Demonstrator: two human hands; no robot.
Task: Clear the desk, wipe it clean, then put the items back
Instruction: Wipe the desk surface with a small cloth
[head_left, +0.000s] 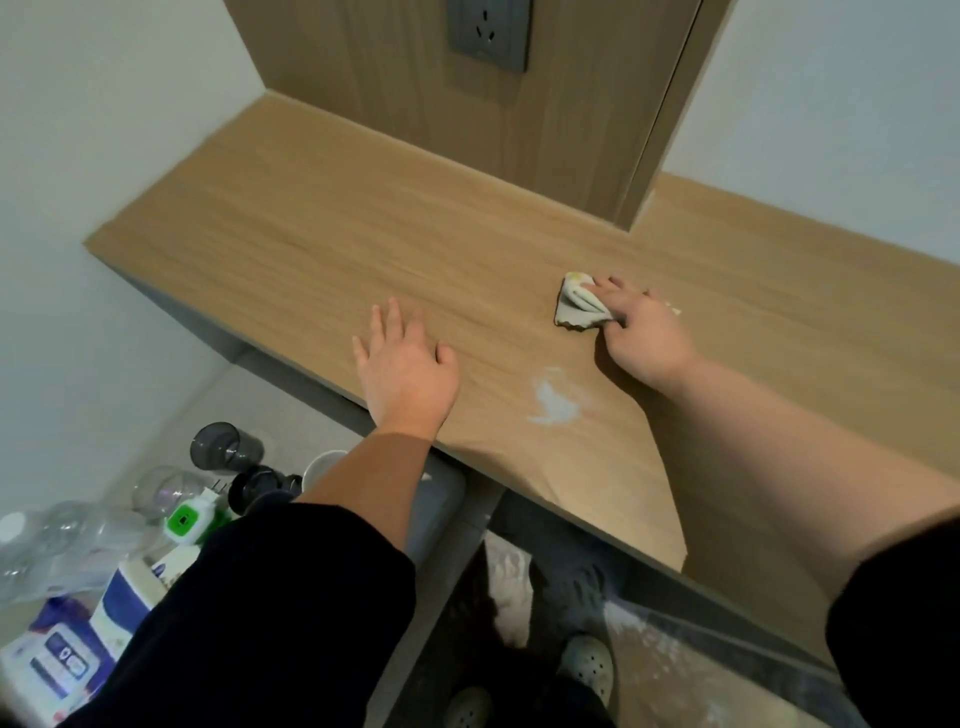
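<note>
Desk (363, 208), pale wood grain, ran from the left centre of the frame down to the lower right, its top bare apart from two hands and a mark. Left hand (402, 369) lay palm down on the desk near the front edge, centre of frame, fingers straight and spread wide, holding nothing. Right hand (641, 332), right of centre, had its fingers curled round a bunched cloth (579, 304), grey-white with a yellowish patch at its upper corner, and pressed it against the desk surface. A white smear (553, 400) sat on the wood between the two forearms, below the cloth and apart from it. Both arms wore black sleeves (270, 597) pushed back from the forearms. At the top of the frame a wood panel (571, 104) rose from the back of the desk, carrying a dark grey wall socket (488, 34). Lower left of the frame, below the desk edge, a cluster of items: a dark tumbler (223, 447), a clear glass (166, 488), a clear plastic bottle (57, 540) lying on its side, a green-and-white device (189, 519), a white cup (322, 467) partly hidden by the left forearm, and a blue-and-white packet (57, 660). What they rested on could not be told. At the bottom centre, pale shoes (587, 665) showed on a floor dusted with white.
</note>
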